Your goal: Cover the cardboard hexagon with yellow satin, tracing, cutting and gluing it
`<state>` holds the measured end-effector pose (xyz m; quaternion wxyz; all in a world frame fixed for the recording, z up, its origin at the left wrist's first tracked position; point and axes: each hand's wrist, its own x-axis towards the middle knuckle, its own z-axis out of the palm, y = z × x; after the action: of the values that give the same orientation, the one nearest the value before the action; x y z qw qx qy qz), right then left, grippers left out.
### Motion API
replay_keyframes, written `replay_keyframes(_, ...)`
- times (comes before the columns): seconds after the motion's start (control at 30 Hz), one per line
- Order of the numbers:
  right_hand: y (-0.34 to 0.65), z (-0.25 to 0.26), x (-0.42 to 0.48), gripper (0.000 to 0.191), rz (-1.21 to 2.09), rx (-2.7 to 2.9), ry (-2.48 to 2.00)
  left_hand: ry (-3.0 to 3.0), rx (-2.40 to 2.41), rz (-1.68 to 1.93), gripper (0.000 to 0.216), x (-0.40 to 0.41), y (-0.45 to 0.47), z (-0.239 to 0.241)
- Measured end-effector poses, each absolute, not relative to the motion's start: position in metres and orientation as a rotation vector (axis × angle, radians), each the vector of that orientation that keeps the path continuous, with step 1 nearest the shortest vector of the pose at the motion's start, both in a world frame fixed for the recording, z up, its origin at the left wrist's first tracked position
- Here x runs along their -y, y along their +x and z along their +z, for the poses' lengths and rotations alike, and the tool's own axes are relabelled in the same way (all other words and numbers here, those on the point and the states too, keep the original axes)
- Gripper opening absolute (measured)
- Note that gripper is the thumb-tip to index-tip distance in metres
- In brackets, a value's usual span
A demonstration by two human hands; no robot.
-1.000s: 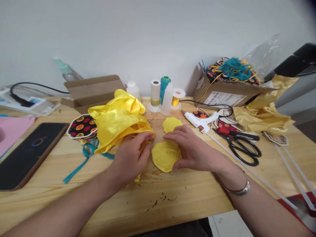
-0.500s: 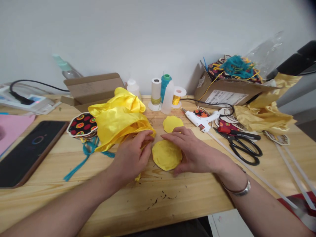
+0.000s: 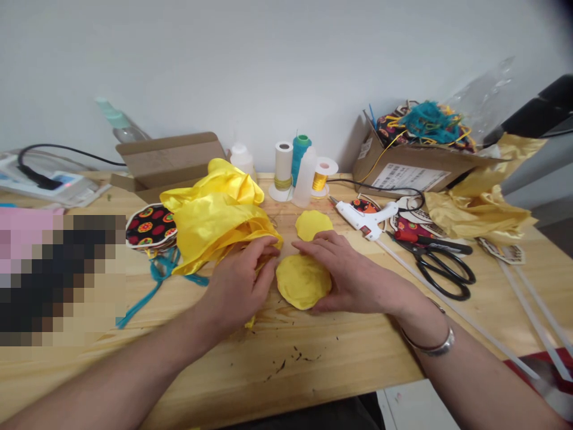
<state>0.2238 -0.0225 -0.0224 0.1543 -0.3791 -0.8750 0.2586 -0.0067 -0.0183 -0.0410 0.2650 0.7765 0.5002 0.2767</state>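
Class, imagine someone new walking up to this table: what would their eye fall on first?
The glossy, bunched yellow satin fabric on the light wooden table stands out first, held at its edge by the left hand. Beside it, the right hand rests on a round yellow fabric disc. Further right lie a white plastic glue gun and black-handled scissors.

Shiny cloth, matt cloth, bare wood

The yellow satin [image 3: 215, 224] is glossy, the cloth disc [image 3: 303, 282] is matt, the table [image 3: 286, 364] is plain wood, the bangle [image 3: 430, 344] is shiny metal.

Craft workshop, wooden workbench [image 3: 286, 382], glue gun [image 3: 362, 218], thread spools [image 3: 283, 161], scissors [image 3: 441, 269]
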Motion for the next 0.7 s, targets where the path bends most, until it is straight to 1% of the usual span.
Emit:
replay_keyframes(0.1, 0.224, -0.020, 0.024, 0.092, 0.733, 2.487, -1.034, 1.943, -1.313, 0.834, 0.027, 0.018, -0.004, -0.036)
replay_keyframes(0.2, 0.222, -0.014, 0.027, 0.088, 0.697, 2.492, -0.972, 1.619, -1.238, 0.838, 0.025, 0.016, -0.003, -0.030)
replay_keyframes(0.33, 0.214, -0.008, 0.034, 0.085, 0.689, 2.537, -0.914, 1.200, -0.988, 0.619, 0.020, 0.014, -0.004, -0.025)
replay_keyframes(0.43, 0.209, -0.005, 0.038, 0.082, 0.696, 2.581, -0.880, 1.177, -0.875, 0.454, 0.023, 0.014, -0.007, -0.024)
replay_keyframes(0.5, 0.208, -0.003, 0.039, 0.081, 0.697, 2.594, -0.862, 1.197, -0.864, 0.407, 0.024, 0.014, -0.008, -0.024)
replay_keyframes(0.6, 0.213, -0.001, 0.040, 0.088, 0.733, 2.556, -0.856, 1.117, -0.857, 0.403, 0.021, 0.014, -0.008, -0.026)
replay_keyframes(0.7, 0.218, -0.002, 0.038, 0.101, 0.802, 2.290, -0.943, 0.936, -0.874, 0.522, 0.019, 0.015, -0.006, -0.027)
